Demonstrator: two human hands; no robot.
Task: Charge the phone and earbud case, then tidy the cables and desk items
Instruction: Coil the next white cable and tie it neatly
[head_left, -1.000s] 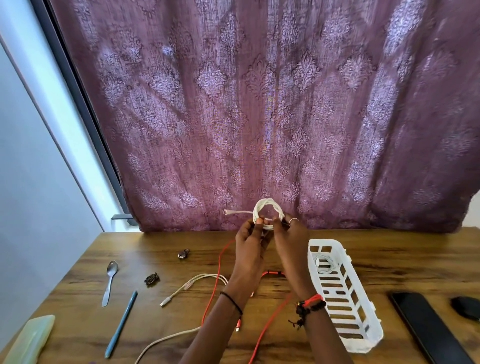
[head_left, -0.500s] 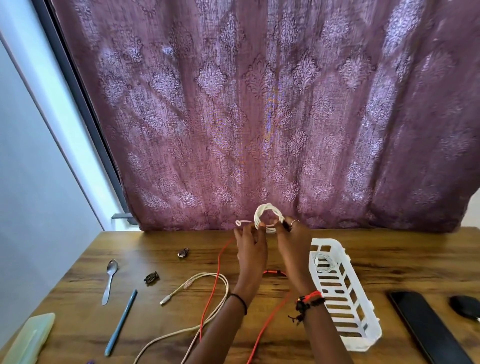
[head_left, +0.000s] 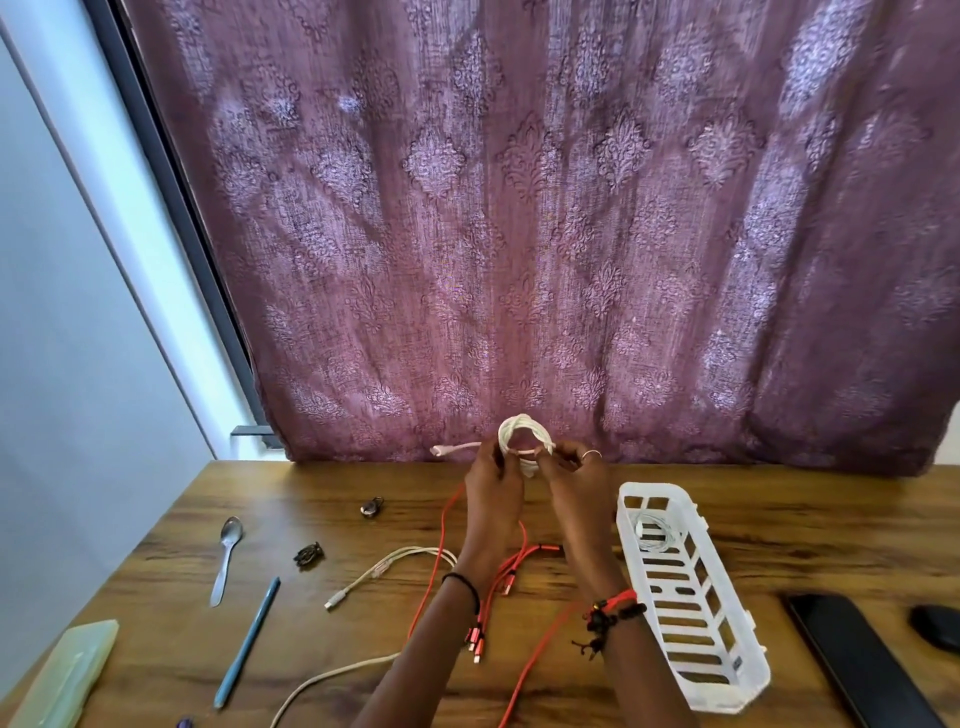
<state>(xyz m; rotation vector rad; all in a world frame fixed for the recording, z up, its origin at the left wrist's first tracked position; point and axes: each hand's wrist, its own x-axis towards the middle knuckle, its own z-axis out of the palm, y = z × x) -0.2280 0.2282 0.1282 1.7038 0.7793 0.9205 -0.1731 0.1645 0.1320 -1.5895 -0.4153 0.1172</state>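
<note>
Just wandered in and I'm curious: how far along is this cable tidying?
Done: one coiled white cable lies in the white basket. In hand: the left hand and right hand grip another white coil, one end sticking out. Left: the red cable and a loose pale cable sprawl on the desk, beside a spoon and pen. The phone has no cable attached.

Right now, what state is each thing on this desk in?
white cable, coiled, held up by both hands, one end sticking out.
left hand, grips the coil.
right hand, pinches the coil.
red cable, loose, uncoiled.
beige cable, loose, uncoiled.
basket, upright, one coiled thin cable inside.
phone, flat, screen dark.
</note>
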